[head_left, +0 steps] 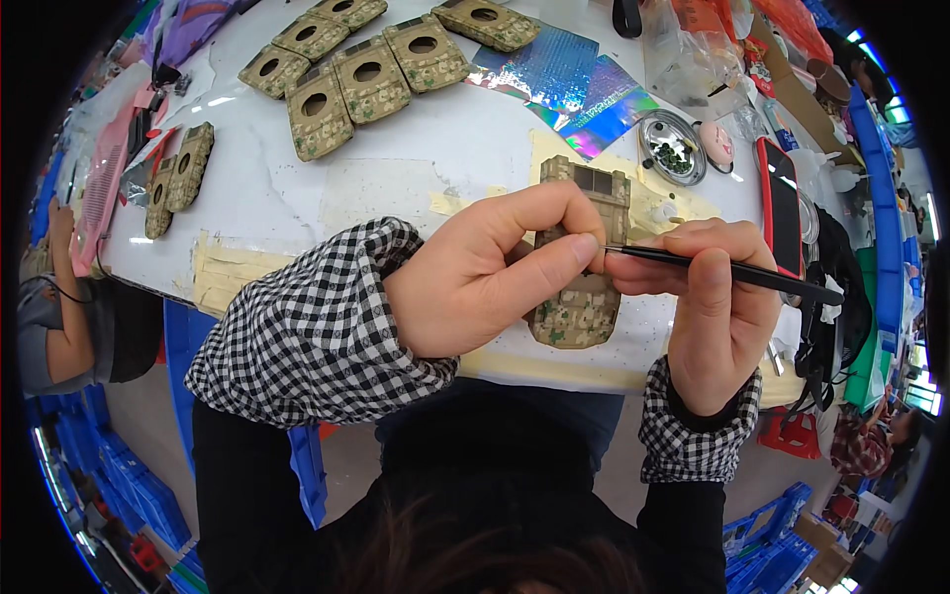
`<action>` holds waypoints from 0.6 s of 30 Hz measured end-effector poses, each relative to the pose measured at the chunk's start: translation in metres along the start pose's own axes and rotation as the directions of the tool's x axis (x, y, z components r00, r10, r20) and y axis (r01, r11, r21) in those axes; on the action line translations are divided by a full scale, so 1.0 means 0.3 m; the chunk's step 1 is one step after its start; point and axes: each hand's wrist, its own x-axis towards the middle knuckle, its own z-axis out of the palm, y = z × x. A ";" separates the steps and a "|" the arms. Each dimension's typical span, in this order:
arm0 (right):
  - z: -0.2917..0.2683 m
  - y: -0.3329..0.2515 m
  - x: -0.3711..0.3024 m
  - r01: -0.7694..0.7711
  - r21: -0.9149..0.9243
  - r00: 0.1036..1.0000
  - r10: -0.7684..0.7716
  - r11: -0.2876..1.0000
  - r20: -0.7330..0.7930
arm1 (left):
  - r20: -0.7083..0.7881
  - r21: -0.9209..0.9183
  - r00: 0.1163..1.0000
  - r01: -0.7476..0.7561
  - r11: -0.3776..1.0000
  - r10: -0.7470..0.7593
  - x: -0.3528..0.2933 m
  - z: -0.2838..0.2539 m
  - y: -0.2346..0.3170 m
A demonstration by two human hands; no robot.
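A camouflage-painted model tank hull [577,319] lies on the table in front of me, partly covered by both hands. My left hand [495,272] is over its left side, thumb and forefinger pressed together at the tip of a tool. Whatever they pinch is too small or hidden to make out. From the right, my right hand [720,297] grips slim black tweezers [762,277] like a pen, their tip meeting my left fingertips above the hull. Beyond that hand stands a round metal dish [645,148] holding small dark green parts [673,158].
Several camouflaged hulls with round holes [371,71] lie far left, and smaller ones [188,166] nearer the left edge. Shiny holographic sheets [564,74] lie at the back. On the right are a red-cased phone [780,203] and plastic bags [693,64]. Another person's arm [67,317] shows at left.
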 end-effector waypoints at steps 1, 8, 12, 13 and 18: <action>0.000 0.001 0.000 -0.001 0.001 1.000 0.001 1.000 0.000 | 0.000 0.002 1.000 0.003 1.000 -0.003 0.000 0.000 0.001; -0.002 0.003 -0.002 0.005 -0.002 1.000 -0.005 1.000 0.008 | -0.005 0.014 1.000 -0.005 1.000 0.005 0.001 0.002 -0.001; -0.001 0.005 -0.002 0.001 -0.005 1.000 -0.001 1.000 -0.003 | -0.012 -0.001 1.000 0.011 1.000 -0.011 -0.002 0.004 0.004; 0.001 0.005 -0.003 -0.001 -0.005 1.000 0.001 1.000 -0.009 | -0.011 -0.004 1.000 0.009 1.000 -0.009 -0.002 0.004 0.003; -0.004 0.005 -0.001 0.041 -0.016 0.999 -0.042 0.999 -0.012 | 0.002 -0.120 0.990 0.141 0.983 -0.142 -0.006 0.005 0.052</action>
